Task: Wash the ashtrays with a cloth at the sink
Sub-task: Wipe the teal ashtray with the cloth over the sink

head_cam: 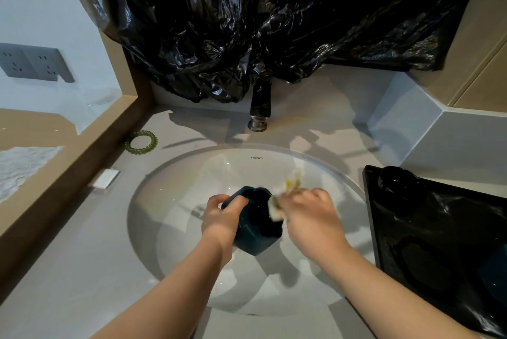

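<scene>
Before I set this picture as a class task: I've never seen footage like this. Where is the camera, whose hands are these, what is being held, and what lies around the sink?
There is no machine here. A person wears one wide-angle camera on the head, looking down at their own bare hands, so this single picture is their view. The left hand grips a dark teal ashtray over the white sink. The right hand holds a pale cloth against the ashtray's rim; that hand is blurred. On the grey counter lie a green coiled hair tie at the left and a black tray at the right, whose dark contents are hard to make out. The dark tap stands behind the basin, and a crumpled black plastic sheet hangs above it.
</scene>
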The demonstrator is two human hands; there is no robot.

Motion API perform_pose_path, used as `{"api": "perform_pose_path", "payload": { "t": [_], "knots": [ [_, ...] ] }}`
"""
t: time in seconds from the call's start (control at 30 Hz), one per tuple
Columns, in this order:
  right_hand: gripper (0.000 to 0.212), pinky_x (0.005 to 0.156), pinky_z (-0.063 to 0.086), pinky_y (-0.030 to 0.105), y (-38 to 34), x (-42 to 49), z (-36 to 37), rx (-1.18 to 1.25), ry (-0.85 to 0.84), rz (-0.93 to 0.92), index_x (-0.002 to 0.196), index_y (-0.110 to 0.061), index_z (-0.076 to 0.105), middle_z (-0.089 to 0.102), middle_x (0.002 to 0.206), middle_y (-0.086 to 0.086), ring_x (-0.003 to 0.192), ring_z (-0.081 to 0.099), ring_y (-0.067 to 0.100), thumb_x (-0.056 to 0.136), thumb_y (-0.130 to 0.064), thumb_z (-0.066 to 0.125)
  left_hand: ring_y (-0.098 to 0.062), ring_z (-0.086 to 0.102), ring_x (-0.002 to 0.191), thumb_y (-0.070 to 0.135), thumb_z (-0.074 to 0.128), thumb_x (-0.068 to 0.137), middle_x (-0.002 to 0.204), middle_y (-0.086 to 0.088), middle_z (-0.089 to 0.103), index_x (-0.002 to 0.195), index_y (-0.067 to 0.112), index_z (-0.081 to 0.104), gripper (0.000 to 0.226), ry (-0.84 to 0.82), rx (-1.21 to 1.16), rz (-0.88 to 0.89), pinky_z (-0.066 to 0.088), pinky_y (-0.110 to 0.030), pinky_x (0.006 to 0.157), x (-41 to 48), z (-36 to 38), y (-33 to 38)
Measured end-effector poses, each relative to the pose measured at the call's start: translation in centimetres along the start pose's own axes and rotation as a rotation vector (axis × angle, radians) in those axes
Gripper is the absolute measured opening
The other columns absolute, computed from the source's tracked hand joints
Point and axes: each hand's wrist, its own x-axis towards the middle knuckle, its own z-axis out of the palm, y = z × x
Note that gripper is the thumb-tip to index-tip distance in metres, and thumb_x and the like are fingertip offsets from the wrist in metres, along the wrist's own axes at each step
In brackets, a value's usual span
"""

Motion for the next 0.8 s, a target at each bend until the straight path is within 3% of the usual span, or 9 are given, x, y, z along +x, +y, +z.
{"api": "perform_pose_path", "payload": {
  "t": [0.1, 0.17, 0.27, 0.37, 0.43, 0.47, 0.57, 0.67, 0.8],
  "knots": [
    [0.019, 0.078, 0.037, 0.034, -0.7, 0.2, -1.2, 0.442, 0.161, 0.305, 0.106, -0.022, 0.037, 0.054, 0.092, 0.002, 0.092, 0.055, 0.029, 0.090, -0.017, 0.047, -0.032, 0.057, 0.095, 0.031, 0.066, 0.082, 0.102, -0.011, 0.059, 0.101, 0.022, 0.054, 0.024, -0.019, -0.008, -0.078, 0.052, -0.043, 0.082, 0.1, -0.1, 0.0],
    [0.024, 0.071, 0.039, 0.032, -2.1, 0.0, -0.8, 0.432, 0.081, 0.223, 0.107, -0.021, 0.037, 0.054, 0.100, 0.002, 0.089, 0.054, 0.027, 0.091, -0.031, 0.051, -0.031, 0.058, 0.088, 0.027, 0.065, 0.084, 0.098, -0.011, 0.059, 0.098, 0.020, 0.054, 0.020, -0.053, -0.047, -0.085, 0.052, -0.041, 0.079, -0.2, 0.3, 0.2],
    [0.041, 0.087, 0.041, 0.032, -3.3, -0.3, 0.8, 0.425, -0.108, 0.054, 0.119, -0.021, 0.052, 0.042, 0.135, -0.006, 0.112, 0.051, 0.025, 0.094, -0.051, 0.038, -0.024, 0.057, 0.074, 0.020, 0.062, 0.085, 0.085, -0.010, 0.060, 0.100, 0.016, 0.055, 0.017, -0.079, -0.014, -0.044, 0.049, -0.035, 0.067, -0.4, 0.4, 0.4],
    [0.054, 0.108, 0.024, 0.030, -3.3, -0.6, 1.1, 0.341, -0.061, 0.025, 0.123, -0.024, 0.058, 0.033, 0.151, -0.003, 0.129, 0.039, 0.021, 0.096, -0.044, 0.016, -0.024, 0.054, 0.072, 0.019, 0.059, 0.086, 0.083, -0.009, 0.058, 0.096, 0.019, 0.056, 0.011, -0.067, -0.019, -0.032, 0.046, -0.034, 0.066, -0.6, 0.3, 0.7],
    [0.063, 0.106, 0.023, 0.030, -3.3, -0.4, 1.1, 0.174, 0.039, 0.016, 0.114, -0.022, 0.061, 0.051, 0.136, -0.001, 0.117, 0.049, 0.020, 0.088, -0.042, 0.008, -0.023, 0.053, 0.071, 0.019, 0.057, 0.087, 0.082, -0.007, 0.058, 0.095, 0.021, 0.056, 0.009, -0.087, -0.009, -0.032, 0.044, -0.033, 0.064, -0.8, 0.4, 1.0],
    [0.054, 0.102, 0.027, 0.029, -3.3, -0.2, 1.2, 0.143, 0.036, 0.052, 0.108, -0.021, 0.061, 0.059, 0.121, -0.002, 0.107, 0.053, 0.019, 0.088, -0.039, 0.014, -0.021, 0.053, 0.069, 0.019, 0.056, 0.087, 0.080, -0.006, 0.057, 0.096, 0.020, 0.057, 0.009, -0.105, 0.017, -0.017, 0.043, -0.031, 0.062, -0.9, 0.5, 1.0],
    [0.024, 0.083, 0.030, 0.026, -3.0, 0.7, 1.1, 0.159, -0.137, 0.156, 0.101, -0.020, 0.057, 0.063, 0.100, -0.001, 0.095, 0.053, 0.021, 0.091, -0.029, 0.037, -0.018, 0.051, 0.068, 0.018, 0.056, 0.088, 0.079, -0.003, 0.057, 0.097, 0.017, 0.059, 0.010, -0.158, 0.132, 0.044, 0.041, -0.029, 0.060, -1.4, 0.6, 0.8],
    [0.019, 0.076, 0.030, 0.025, -3.2, 1.6, 0.9, 0.159, -0.235, 0.147, 0.103, -0.019, 0.055, 0.061, 0.094, 0.001, 0.089, 0.052, 0.022, 0.090, -0.020, 0.041, -0.019, 0.053, 0.073, 0.019, 0.057, 0.086, 0.081, -0.004, 0.060, 0.095, 0.019, 0.062, 0.010, -0.200, 0.180, 0.053, 0.043, -0.031, 0.067, -1.6, 0.8, 0.7],
    [0.029, 0.077, 0.048, 0.030, -2.8, 2.1, -0.1, 0.766, -0.321, 0.196, 0.106, -0.026, 0.056, 0.060, 0.093, -0.004, 0.092, 0.058, 0.018, 0.084, -0.010, 0.047, -0.026, 0.057, 0.079, 0.012, 0.057, 0.085, 0.087, -0.012, 0.064, 0.090, 0.017, 0.065, 0.010, -0.206, 0.061, 0.034, 0.046, -0.034, 0.071, -1.3, 0.7, 1.0]
  ]
}}
